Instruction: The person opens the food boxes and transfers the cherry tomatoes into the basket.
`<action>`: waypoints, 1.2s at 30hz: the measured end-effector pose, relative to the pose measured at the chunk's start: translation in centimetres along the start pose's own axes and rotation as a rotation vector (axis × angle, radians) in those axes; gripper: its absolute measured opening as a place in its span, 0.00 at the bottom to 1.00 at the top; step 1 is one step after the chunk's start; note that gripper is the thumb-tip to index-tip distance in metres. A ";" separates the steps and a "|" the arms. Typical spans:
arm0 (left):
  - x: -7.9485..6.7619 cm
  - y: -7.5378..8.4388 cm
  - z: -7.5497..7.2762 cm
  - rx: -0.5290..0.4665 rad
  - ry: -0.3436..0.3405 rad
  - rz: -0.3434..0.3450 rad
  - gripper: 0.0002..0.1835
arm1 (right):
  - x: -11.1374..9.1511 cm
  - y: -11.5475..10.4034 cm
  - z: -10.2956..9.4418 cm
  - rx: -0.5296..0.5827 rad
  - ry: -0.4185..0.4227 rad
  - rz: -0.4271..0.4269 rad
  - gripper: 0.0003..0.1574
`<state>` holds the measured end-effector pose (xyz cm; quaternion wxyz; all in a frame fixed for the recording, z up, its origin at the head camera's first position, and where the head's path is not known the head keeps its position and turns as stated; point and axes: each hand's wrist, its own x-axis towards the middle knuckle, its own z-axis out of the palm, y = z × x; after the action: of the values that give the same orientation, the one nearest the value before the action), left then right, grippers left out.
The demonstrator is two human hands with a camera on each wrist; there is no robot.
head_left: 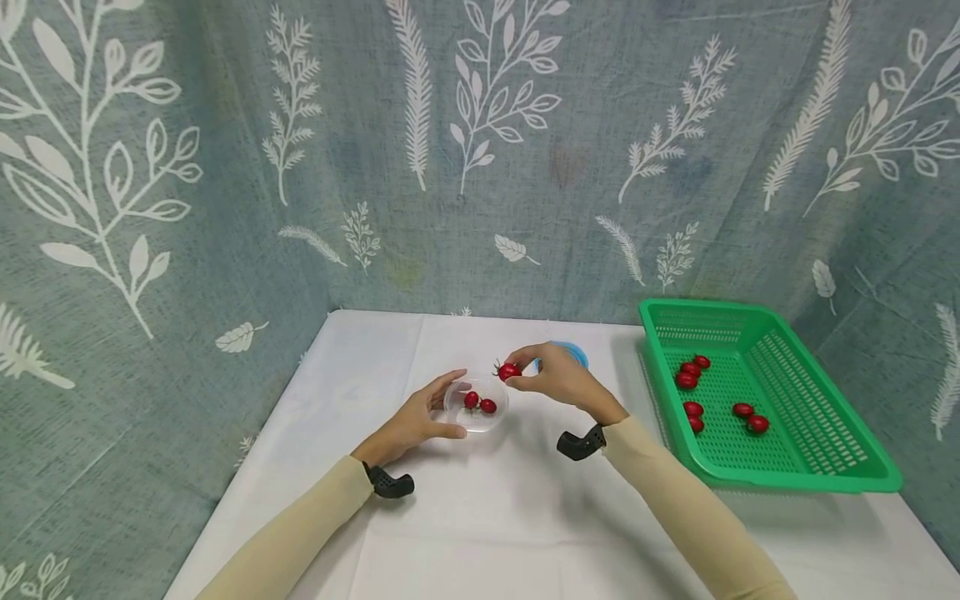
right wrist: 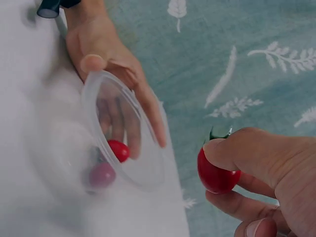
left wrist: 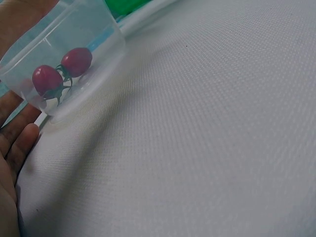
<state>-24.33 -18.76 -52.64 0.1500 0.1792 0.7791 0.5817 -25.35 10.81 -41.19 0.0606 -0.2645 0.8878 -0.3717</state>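
A clear round plastic container [head_left: 477,423] stands on the white cloth with two red cherry tomatoes [head_left: 480,402] inside, green stems showing in the left wrist view. My left hand [head_left: 415,423] holds it from the left, thumb at the near side and fingers round the far side. In the right wrist view those fingers show through the clear wall. Between thumb and fingers, my right hand [head_left: 557,374] pinches another cherry tomato [right wrist: 217,170] by its stem end. That tomato is above the container's right rim in the head view.
A green perforated basket [head_left: 795,482] stands on the right, with several cherry tomatoes [head_left: 757,424] on its floor. Something round and blue [head_left: 573,351] lies behind my right hand, partly hidden by it. A leaf-patterned grey-green curtain [head_left: 480,242] borders the table's back and sides.
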 end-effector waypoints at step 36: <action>-0.2 0.1 -0.1 -0.033 -0.029 0.019 0.56 | -4.7 2.7 -6.4 -0.026 0.142 0.105 0.17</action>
<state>-24.21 -18.95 -52.50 0.1587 0.1925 0.7653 0.5933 -24.42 18.81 -38.89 0.0135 -0.1912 0.9073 -0.3743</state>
